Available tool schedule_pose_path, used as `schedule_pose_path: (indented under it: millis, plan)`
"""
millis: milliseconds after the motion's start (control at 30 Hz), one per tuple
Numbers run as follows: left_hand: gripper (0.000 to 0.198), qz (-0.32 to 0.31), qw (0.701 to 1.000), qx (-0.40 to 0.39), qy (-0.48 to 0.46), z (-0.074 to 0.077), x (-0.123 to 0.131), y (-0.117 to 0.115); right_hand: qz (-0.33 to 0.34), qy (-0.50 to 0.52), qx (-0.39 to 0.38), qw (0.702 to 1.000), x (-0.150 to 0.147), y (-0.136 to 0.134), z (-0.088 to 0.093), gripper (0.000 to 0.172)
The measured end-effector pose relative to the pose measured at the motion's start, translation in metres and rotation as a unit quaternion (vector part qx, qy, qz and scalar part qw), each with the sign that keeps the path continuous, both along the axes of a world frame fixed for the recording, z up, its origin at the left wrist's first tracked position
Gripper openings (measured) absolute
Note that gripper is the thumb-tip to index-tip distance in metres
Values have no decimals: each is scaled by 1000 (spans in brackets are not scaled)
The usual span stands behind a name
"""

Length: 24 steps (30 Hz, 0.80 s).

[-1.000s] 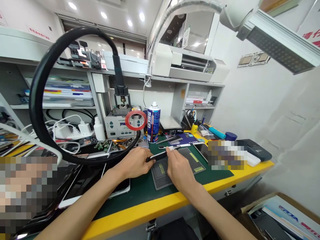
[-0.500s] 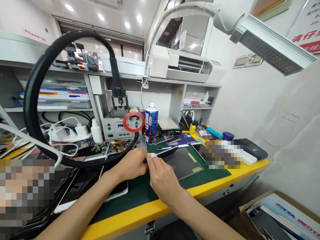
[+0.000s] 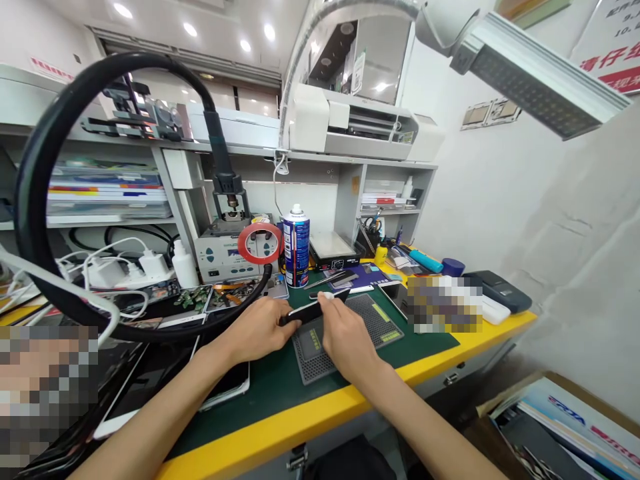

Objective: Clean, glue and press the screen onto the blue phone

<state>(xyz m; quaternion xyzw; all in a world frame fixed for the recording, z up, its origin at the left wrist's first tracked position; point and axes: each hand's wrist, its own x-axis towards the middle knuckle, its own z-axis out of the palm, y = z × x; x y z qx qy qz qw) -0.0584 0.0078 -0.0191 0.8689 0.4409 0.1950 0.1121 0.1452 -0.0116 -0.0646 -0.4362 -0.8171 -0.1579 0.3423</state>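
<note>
My left hand (image 3: 263,327) is closed on the left end of a dark, thin phone (image 3: 306,311), held tilted above the mat with an edge towards me. My right hand (image 3: 347,333) is closed in a pinch at the phone's upper edge, further to the right. A bit of something small and white (image 3: 329,295) shows at its fingertips; its kind is unclear. Below both hands lies a grey perforated pad (image 3: 315,360) with yellow labels, partly covered by my right hand.
A blue spray can (image 3: 297,250) and a red tape roll (image 3: 261,243) stand behind the hands. A thick black hose (image 3: 30,200) loops at left. Tablets (image 3: 227,387) lie left of the green mat (image 3: 270,387). A lamp (image 3: 540,77) hangs at upper right.
My right hand has slid right along the phone's edge, away from my left hand. More of the phone and pad now shows between the hands. The whole view has shifted slightly.
</note>
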Motion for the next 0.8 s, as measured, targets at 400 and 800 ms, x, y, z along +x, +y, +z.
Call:
schedule_pose_path:
  millis: [400,800]
  plan:
    - [40,16,1000,2,2,-1,-1,2,-95,27,-33,995,27,13,13,41]
    - [20,-12,1000,21,-2,0,1,-2,15,-28,-49,998,-49,-24,13,49]
